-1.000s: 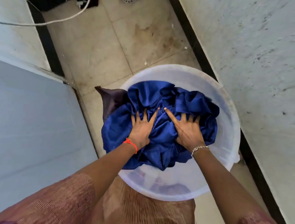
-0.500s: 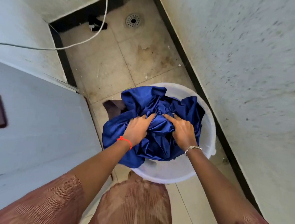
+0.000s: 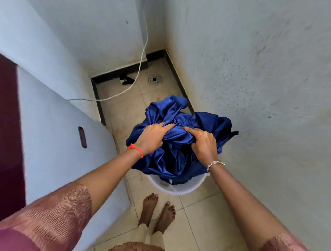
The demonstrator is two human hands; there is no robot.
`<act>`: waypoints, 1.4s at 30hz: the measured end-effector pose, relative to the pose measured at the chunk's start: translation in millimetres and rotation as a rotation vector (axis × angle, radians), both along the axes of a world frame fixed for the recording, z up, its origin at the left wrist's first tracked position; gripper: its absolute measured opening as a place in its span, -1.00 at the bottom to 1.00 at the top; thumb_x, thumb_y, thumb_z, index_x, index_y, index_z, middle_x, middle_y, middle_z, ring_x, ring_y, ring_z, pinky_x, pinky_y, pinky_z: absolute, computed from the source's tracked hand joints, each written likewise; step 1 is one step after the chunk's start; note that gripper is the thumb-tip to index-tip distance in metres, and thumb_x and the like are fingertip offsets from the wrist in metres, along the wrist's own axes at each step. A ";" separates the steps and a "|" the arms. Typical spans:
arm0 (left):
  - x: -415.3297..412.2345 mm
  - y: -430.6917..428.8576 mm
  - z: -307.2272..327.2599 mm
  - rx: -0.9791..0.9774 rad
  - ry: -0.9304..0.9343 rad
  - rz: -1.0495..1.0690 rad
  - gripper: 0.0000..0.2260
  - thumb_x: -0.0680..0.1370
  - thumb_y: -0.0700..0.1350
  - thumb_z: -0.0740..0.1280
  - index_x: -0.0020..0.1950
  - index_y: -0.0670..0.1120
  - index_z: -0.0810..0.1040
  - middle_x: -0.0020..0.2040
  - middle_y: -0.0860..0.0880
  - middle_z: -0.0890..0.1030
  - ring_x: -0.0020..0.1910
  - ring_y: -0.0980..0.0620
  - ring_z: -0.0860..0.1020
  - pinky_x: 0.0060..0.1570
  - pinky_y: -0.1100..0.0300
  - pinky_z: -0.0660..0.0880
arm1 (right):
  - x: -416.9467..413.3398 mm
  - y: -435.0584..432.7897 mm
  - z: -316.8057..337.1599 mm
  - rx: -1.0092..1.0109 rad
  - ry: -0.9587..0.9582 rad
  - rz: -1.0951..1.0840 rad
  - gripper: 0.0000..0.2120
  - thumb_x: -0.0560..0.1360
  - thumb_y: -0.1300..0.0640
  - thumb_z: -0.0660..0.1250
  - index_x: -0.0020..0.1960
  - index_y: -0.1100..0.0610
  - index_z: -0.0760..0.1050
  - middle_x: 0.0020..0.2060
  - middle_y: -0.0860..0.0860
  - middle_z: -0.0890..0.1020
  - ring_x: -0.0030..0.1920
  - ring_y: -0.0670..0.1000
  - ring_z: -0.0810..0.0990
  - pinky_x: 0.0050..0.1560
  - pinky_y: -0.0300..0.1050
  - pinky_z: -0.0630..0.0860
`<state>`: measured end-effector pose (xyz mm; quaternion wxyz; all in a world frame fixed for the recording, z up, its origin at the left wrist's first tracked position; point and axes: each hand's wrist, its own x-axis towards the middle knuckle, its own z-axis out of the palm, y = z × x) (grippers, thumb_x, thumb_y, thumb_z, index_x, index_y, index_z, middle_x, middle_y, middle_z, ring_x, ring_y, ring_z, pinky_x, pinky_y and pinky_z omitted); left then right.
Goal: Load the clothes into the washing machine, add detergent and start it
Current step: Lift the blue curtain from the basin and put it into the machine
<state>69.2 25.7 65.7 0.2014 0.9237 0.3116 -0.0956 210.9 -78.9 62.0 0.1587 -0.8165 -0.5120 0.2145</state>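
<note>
The blue cloth is held bunched over the white tub, and its lower folds hang into the tub. The cloth's left side is clutched by the left grip and its right side by the right grip, fingers curled into the fabric. The tub is set on the floor by its right edge. The machine is seen along the left edge. A drain is set near the far right corner.

Bright, even, diffuse light with a cool bluish cast on the walls. Only soft, faint shadows on the floor. Glossy highlights on the blue cloth. Wide-angle bending toward the edges. The left edge is motion-blurred and the maroon panel smeared; the centre is fairly sharp.
</note>
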 end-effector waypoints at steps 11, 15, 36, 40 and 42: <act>-26.0 1.0 135.7 0.097 -0.279 0.056 -0.34 0.36 -0.43 0.20 0.44 -0.06 0.28 0.17 -0.21 0.50 0.06 -0.30 0.51 -0.04 -0.12 0.45 | -18.4 -1.1 151.3 0.270 -0.100 -0.017 -0.44 0.29 0.47 0.20 0.18 0.07 0.56 -0.02 0.17 0.68 -0.05 0.25 0.60 -0.17 0.03 0.46; -35.3 2.8 156.8 -0.035 -0.461 0.025 -0.12 0.26 -0.48 0.22 0.43 0.16 0.07 0.33 -0.06 0.30 -0.16 -0.27 0.55 -0.31 -0.17 0.49 | -22.1 -4.3 170.9 0.324 -0.122 0.000 -0.48 0.28 0.47 0.20 0.14 0.11 0.59 -0.08 0.19 0.69 -0.06 0.25 0.61 -0.12 0.01 0.47; -34.0 -0.3 158.6 -0.225 -0.732 0.199 -0.90 0.37 -0.27 0.29 -0.25 -0.08 0.42 -0.43 0.03 0.41 -0.36 0.20 0.32 -0.39 0.34 0.27 | -21.1 -37.5 165.1 0.276 0.189 0.088 -0.20 0.31 0.22 0.44 0.44 -0.10 0.17 0.35 -0.05 0.42 0.31 0.01 0.43 0.22 0.04 0.46; -34.0 1.8 157.9 -0.246 -0.716 0.236 -0.89 0.41 -0.33 0.31 -0.21 -0.12 0.51 -0.39 0.04 0.45 -0.40 0.23 0.34 -0.36 0.32 0.31 | -17.9 -46.9 146.9 0.083 0.283 0.120 0.18 0.11 -0.15 0.58 0.49 -0.15 -0.13 0.48 -0.08 0.12 0.48 -0.04 0.13 0.44 0.14 0.18; -35.4 -0.7 156.9 -0.253 -0.692 0.254 -0.84 0.42 -0.34 0.31 -0.25 -0.08 0.49 -0.39 0.02 0.48 -0.40 0.25 0.36 -0.35 0.31 0.32 | -18.2 -49.9 136.1 0.095 0.277 0.090 0.26 0.03 -0.28 0.53 0.48 -0.17 -0.20 0.50 -0.11 0.01 0.51 -0.04 0.02 0.45 0.25 0.10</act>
